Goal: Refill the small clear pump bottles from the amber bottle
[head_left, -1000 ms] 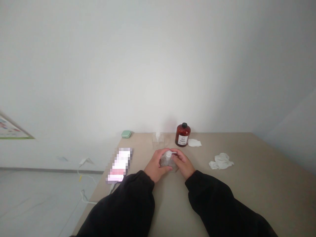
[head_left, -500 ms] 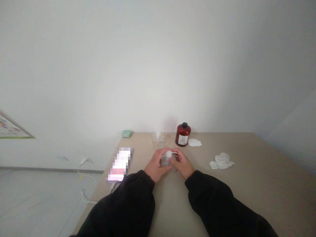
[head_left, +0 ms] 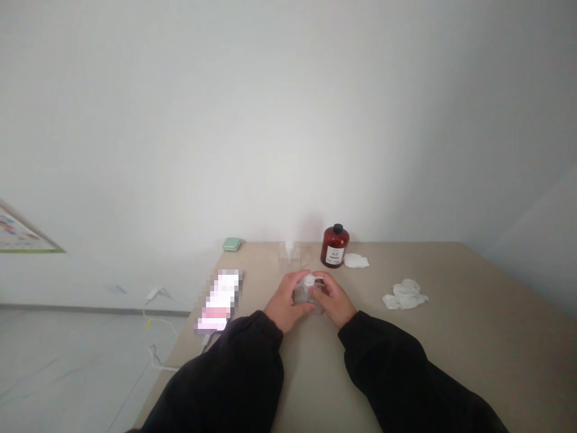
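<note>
A clear pump bottle (head_left: 301,293) with a white pump head (head_left: 309,280) stands upright between my hands, its spout pointing right. My left hand (head_left: 287,302) is wrapped round the bottle's left side, thumb across the front. My right hand (head_left: 334,300) grips it at the upper right, with the thumb by the collar under the pump head. Some of its fingers are hidden behind the bottle. Just beyond stands a second clear pump bottle (head_left: 290,257) with a whitish top. To its right is a brown bottle (head_left: 335,246) with a black cap and white label.
A folded white tissue (head_left: 356,261) lies beside the brown bottle, and crumpled tissues (head_left: 405,294) lie on the right of the table (head_left: 451,349). At the left are a phone (head_left: 220,300) with a white cable (head_left: 164,367) and a small green case (head_left: 231,244). Behind rises the wall (head_left: 288,120).
</note>
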Action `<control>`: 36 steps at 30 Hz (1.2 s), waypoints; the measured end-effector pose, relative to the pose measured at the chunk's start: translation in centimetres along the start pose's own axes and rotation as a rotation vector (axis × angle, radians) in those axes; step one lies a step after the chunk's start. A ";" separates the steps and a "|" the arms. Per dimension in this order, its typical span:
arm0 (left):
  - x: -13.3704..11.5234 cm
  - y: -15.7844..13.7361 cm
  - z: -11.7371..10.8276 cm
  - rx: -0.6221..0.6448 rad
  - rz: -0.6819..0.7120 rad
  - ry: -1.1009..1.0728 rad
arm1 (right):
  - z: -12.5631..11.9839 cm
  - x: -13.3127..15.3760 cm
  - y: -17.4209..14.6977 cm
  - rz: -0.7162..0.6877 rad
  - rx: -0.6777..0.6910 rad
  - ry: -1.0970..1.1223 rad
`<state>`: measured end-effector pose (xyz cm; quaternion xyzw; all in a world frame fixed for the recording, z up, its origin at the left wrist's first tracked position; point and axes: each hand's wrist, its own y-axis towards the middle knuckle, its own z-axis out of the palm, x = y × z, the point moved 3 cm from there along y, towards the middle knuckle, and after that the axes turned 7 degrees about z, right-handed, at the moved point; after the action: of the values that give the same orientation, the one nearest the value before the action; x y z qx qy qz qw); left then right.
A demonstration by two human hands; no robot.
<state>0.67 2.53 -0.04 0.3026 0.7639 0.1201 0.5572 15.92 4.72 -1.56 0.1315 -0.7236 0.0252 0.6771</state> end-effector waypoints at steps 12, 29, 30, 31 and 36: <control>0.0 0.0 0.0 0.002 -0.009 -0.002 | 0.0 0.0 0.1 -0.006 0.009 -0.021; -0.1 0.0 0.0 -0.004 -0.012 -0.022 | 0.0 0.1 0.0 -0.015 0.003 -0.049; -0.1 0.0 0.0 -0.005 -0.010 -0.022 | 0.0 0.1 0.0 -0.008 0.005 -0.044; -0.1 0.0 0.0 -0.008 -0.010 -0.019 | 0.1 0.1 0.0 -0.002 0.005 -0.040; 0.0 -0.1 0.0 -0.011 -0.018 -0.003 | 0.1 0.4 -0.1 -0.001 -0.005 -0.042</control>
<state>0.64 2.52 -0.10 0.2926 0.7650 0.1189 0.5613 15.87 4.59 -1.22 0.1307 -0.7377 0.0201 0.6620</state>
